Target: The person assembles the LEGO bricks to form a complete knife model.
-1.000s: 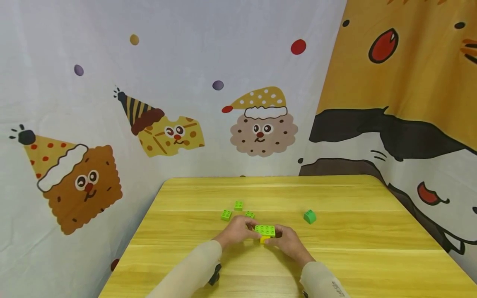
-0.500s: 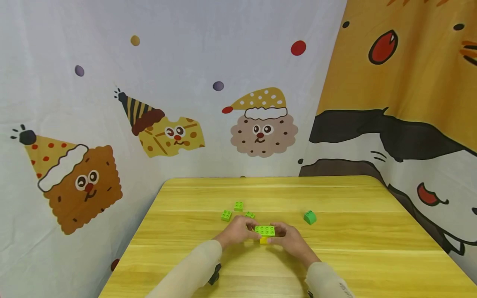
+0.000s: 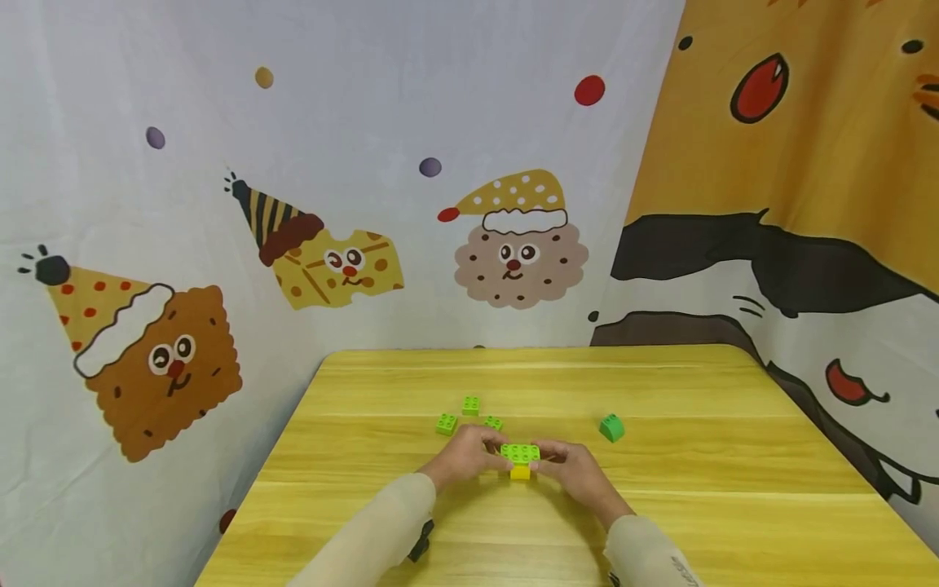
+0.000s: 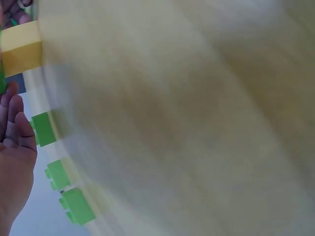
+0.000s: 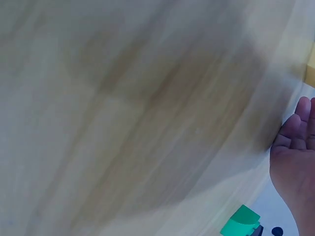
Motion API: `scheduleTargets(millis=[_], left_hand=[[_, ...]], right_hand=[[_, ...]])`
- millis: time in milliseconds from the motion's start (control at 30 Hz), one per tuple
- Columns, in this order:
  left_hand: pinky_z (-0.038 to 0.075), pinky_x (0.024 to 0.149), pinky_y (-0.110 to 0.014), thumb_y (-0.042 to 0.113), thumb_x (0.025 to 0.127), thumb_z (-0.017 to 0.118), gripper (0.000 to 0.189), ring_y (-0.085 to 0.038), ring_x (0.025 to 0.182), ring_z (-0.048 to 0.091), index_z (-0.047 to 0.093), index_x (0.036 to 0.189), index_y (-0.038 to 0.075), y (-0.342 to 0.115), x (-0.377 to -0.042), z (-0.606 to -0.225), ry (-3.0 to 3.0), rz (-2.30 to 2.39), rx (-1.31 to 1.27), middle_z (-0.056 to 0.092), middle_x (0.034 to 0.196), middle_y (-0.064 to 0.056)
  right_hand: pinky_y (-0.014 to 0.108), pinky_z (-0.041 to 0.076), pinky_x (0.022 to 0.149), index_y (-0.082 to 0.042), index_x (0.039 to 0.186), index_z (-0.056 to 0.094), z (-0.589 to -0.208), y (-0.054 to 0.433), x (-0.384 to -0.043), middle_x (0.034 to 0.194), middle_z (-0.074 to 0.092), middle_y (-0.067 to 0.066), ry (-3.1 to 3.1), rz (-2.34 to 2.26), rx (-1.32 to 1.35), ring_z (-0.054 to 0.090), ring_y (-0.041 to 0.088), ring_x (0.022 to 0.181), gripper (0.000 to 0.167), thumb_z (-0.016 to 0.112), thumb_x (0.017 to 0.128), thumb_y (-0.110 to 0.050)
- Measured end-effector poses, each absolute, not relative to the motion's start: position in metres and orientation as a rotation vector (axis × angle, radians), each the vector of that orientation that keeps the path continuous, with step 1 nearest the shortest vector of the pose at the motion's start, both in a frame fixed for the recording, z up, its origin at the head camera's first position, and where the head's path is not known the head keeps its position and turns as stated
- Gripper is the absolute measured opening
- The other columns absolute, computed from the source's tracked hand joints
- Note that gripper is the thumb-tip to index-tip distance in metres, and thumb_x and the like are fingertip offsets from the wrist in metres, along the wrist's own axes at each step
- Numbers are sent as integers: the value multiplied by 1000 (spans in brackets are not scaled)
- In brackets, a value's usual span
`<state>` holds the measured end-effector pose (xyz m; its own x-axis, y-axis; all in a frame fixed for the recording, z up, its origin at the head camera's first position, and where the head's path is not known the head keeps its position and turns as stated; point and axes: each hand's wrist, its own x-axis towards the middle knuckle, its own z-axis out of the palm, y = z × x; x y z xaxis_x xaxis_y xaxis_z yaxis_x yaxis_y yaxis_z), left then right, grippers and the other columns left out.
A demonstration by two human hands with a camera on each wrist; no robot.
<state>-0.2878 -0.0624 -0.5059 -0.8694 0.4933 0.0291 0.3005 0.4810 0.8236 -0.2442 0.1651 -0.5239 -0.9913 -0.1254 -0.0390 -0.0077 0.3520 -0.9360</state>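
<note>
In the head view, a lime-green building brick (image 3: 520, 454) with rows of studs lies across the top of a yellow brick (image 3: 520, 473), overhanging it on both sides. My left hand (image 3: 469, 451) holds the green brick's left end between thumb and fingers. At its right end, my right hand (image 3: 575, 473) grips it, thumb near the front corner and fingers behind. The left wrist view shows the yellow brick (image 4: 22, 46) beyond my left hand (image 4: 17, 164). At the right wrist view's edge, part of the yellow brick (image 5: 310, 69) appears above my right hand (image 5: 294, 162).
Three small lime-green bricks, including the leftmost brick (image 3: 446, 424), the back brick (image 3: 471, 405) and a partly hidden brick (image 3: 494, 423), sit behind my left hand. A darker green curved brick (image 3: 611, 428) stands farther right on the wooden table (image 3: 682, 465).
My right thumb has shifted from the front of the yellow brick up and right to the green brick's end, uncovering more yellow. My left hand stays nearly still.
</note>
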Motion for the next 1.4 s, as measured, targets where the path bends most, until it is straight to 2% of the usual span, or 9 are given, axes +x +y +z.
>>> scheduleTargets(millis=[200,433,700,1033,1200,1400], left_hand=[[50,72,-25,22,81,84,28,-9,83,58,77,107,14,-62,-289,-512,2522,1373,698,65,87,10],[50,73,-26,21,82,83,27,-9,82,58,77,107,14,-62,-290,-514,2510,1375,710,65,87,9],[50,71,-25,21,82,83,29,-8,81,58,76,110,12,-62,-287,-511,2524,1341,720,64,87,10],[50,72,-25,22,84,82,27,-8,82,57,76,109,15,-65,-285,-510,2520,1351,727,65,88,9],[51,75,-26,24,84,82,35,-9,85,58,73,116,12,-68,-285,-511,2532,1340,738,65,91,9],[51,83,-31,27,84,82,55,-13,94,59,64,130,3,-75,-283,-510,2516,1335,738,64,100,6]], right_hand=[[43,51,87,-9,126,69,-525,166,-244,112,70,4,2526,-1702,-87,62,20,101,45,77,87,-31],[46,51,90,-11,127,68,-529,167,-243,114,69,5,2514,-1718,-90,63,22,105,47,78,87,-33],[48,49,93,-5,130,66,-528,167,-239,115,69,9,2443,-1814,-83,62,26,107,47,78,87,-22],[48,49,92,-4,127,67,-527,163,-239,115,69,11,2426,-1839,-73,62,25,106,46,79,86,-19],[47,49,93,-4,125,68,-526,161,-239,113,69,10,2422,-1852,-58,63,25,105,45,80,85,-19],[47,49,92,-4,125,68,-525,159,-238,110,70,8,2461,-1833,-21,63,24,103,44,80,85,-17]])
